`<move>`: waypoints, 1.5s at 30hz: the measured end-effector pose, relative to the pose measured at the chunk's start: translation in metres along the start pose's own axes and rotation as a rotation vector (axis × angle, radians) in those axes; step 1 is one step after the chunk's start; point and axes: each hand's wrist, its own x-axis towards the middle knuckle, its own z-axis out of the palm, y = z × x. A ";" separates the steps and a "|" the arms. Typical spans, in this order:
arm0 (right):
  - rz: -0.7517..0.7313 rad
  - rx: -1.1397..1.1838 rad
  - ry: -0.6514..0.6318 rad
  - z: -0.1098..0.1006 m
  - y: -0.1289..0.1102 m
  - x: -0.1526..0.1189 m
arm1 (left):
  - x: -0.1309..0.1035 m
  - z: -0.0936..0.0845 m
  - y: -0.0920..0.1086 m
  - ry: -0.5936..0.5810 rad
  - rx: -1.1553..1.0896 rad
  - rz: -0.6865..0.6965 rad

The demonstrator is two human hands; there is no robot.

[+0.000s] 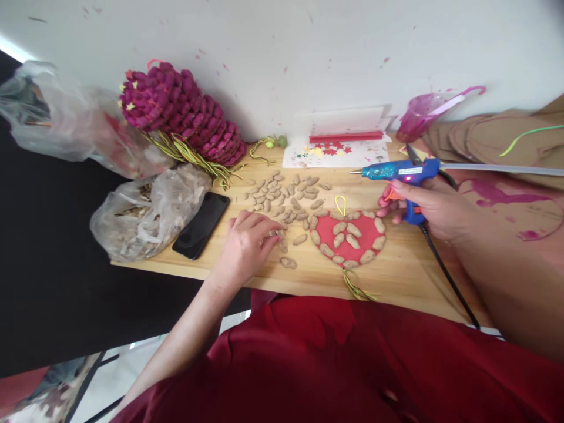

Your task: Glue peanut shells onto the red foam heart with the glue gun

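Observation:
My right hand [445, 207] is wrapped round a blue hot glue gun [381, 170], its nozzle pointing left and a small light lit on its side. Below the nozzle lies a red heart-shaped piece [324, 228] edged with peanuts, with several more in a leaf-like pattern in its middle. It has a yellow loop on top and a yellow-green tassel [352, 286] at the bottom. Left of it, my left hand [244, 244] pinches what looks like a peanut, partly hidden by the fingers. Loose peanuts [295, 204] are spread just beyond this hand.
A black phone [201, 226] and a plastic bag of peanuts [145, 214] sit at the left. Behind are stacked purple pieces [189, 111], a white sheet with small stars [293, 154] and a purple-stained cup [416, 117]. Cardboard shapes [493, 141] and the gun's black cord [445, 273] are at the right.

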 end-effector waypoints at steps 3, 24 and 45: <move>-0.004 0.003 -0.010 0.000 0.001 0.002 | 0.002 0.005 -0.001 -0.020 -0.023 -0.021; -0.010 0.012 -0.016 -0.006 0.007 0.006 | -0.020 -0.007 -0.003 -0.111 -0.080 0.053; -0.016 0.004 -0.056 -0.004 0.002 0.003 | -0.013 0.003 0.009 -0.087 -0.094 0.034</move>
